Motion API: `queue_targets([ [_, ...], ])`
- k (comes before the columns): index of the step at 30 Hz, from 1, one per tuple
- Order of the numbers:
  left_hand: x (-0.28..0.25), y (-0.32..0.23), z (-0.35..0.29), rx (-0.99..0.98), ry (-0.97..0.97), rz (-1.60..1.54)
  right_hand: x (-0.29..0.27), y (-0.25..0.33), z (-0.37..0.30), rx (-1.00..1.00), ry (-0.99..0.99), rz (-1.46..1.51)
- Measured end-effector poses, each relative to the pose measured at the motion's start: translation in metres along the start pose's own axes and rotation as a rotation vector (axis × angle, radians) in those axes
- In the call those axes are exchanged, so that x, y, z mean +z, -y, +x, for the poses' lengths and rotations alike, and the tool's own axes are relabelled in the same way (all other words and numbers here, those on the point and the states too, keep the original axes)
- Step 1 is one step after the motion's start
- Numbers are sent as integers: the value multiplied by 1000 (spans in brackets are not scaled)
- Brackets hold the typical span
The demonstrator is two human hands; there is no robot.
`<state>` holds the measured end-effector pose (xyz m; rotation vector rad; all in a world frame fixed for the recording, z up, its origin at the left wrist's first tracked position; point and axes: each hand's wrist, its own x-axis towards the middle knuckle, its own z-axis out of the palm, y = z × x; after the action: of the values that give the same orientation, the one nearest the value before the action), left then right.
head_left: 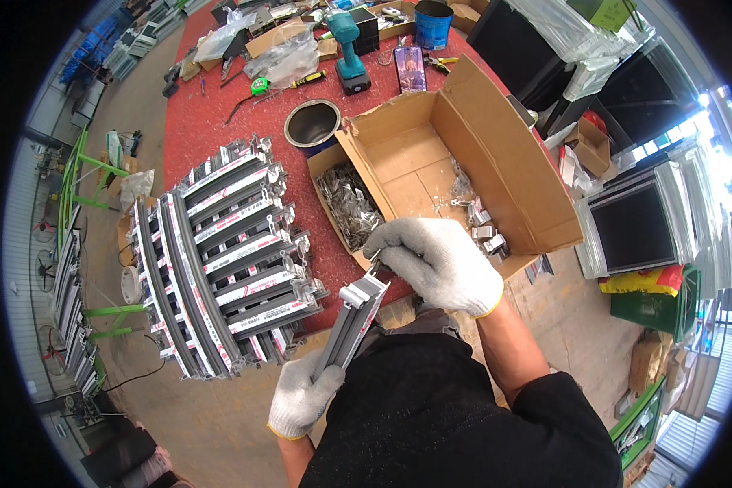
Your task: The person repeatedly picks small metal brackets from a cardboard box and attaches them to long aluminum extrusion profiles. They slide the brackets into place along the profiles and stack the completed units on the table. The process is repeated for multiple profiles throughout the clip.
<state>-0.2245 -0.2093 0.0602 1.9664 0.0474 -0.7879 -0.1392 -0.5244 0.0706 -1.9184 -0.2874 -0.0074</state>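
My left hand (pixel 302 397), in a white knit glove, is closed round the lower end of a short grey aluminium profile (pixel 351 321). The profile tilts up and away from me, in front of my body. Beside its upper end, my gloved right hand (pixel 441 264) pinches a small metal piece (pixel 375 257), mostly hidden by the fingers. Just beyond that hand, a narrow carton holds many small metal clips (pixel 348 203). A larger open cardboard box (pixel 500 138) contains several shiny metal fittings (pixel 486 232). To the left lies a crisscross stack of similar profiles (pixel 240 236) with white labelled film.
The red table (pixel 211 114) carries an open tin (pixel 312 124), a teal cordless drill (pixel 347 53), a phone (pixel 411 69), a green tape measure (pixel 259 86) and a blue bucket (pixel 433 24). Wrapped dark panels (pixel 638 232) stand on the right, near a green bin (pixel 651 305).
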Motion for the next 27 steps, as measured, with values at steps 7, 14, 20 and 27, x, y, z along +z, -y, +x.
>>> queue_targets([
  [7, 2, 3, 4, 12, -6, -17, -2, 1, -1, 29, -37, 54],
  [14, 2, 4, 3, 11, -9, -23, -2, -1, 0, -27, -24, -30],
  [20, 4, 4, 3, 14, -19, -21, 1, -1, 0, 6, -12, -19],
  [27, 5, 4, 3, -9, -25, -17, 5, -2, 1, 29, -15, 0],
])
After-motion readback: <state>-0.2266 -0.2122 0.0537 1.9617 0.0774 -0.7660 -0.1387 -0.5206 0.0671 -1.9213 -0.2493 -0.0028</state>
